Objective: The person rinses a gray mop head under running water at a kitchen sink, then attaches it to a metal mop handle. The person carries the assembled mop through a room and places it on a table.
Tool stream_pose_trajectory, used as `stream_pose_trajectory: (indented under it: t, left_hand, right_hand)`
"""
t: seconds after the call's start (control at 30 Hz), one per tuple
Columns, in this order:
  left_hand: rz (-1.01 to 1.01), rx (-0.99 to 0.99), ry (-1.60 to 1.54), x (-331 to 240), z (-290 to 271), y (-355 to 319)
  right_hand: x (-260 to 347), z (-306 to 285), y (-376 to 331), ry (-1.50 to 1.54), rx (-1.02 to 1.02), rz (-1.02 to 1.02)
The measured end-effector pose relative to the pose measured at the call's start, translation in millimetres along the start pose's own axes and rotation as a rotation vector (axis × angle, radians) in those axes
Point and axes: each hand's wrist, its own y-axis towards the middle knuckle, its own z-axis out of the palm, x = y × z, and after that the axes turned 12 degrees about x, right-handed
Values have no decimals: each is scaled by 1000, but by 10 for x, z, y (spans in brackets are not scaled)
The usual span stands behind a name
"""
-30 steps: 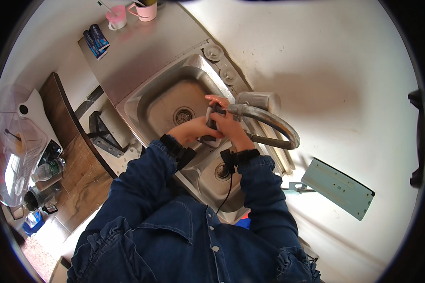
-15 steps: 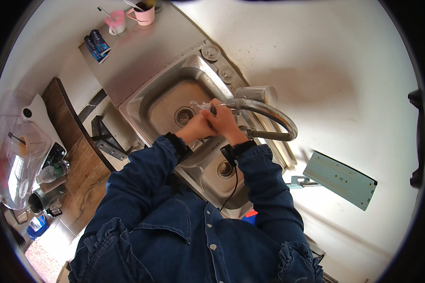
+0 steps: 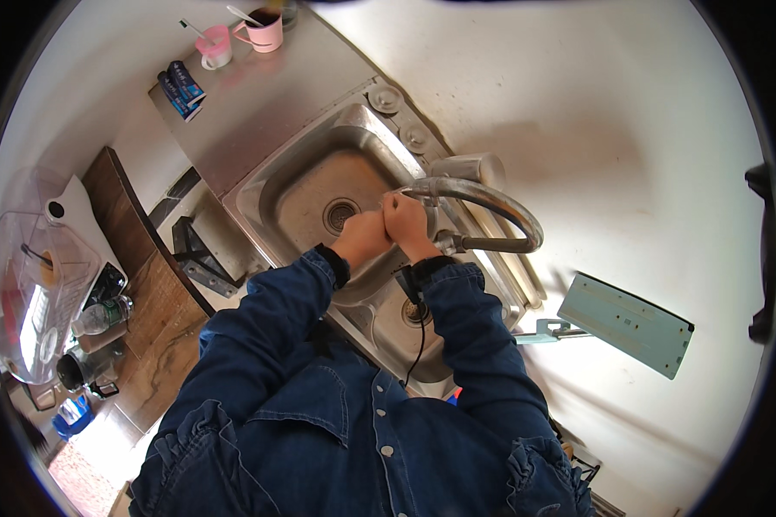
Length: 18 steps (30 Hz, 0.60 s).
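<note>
Both hands are together over a steel sink basin [image 3: 306,185], just under the outlet of a curved steel faucet [image 3: 500,207]. My left hand [image 3: 364,237] is a closed fist next to my right hand [image 3: 403,217], which is also closed and touches the faucet's tip. What, if anything, lies between the fingers is hidden. The basin's drain [image 3: 341,214] lies just beyond the knuckles. Dark blue denim sleeves cover both forearms, with a dark band on each wrist.
A smaller second basin with a drain [image 3: 416,312] lies under my right forearm. Two pink cups [image 3: 243,36] and a blue packet [image 3: 181,86] stand on the steel counter beyond the sink. A wooden board [image 3: 151,284], a clear jug [image 3: 34,284] and a pale green panel [image 3: 625,323] flank the sink.
My hands have moved up from the basin's near edge to the faucet's outlet and closed tighter together.
</note>
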Motion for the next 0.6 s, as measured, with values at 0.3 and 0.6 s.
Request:
stream_pose_trajectory:
  t: [0.3,0.6]
  left_hand:
    - [-5,117,-456,-35,-127,-17]
    - [-175,216,-1363,-147,-297,80]
  right_hand:
    - [25,-242,-104,302,-23,102]
    - [-329,-586,-917,329,16,-91]
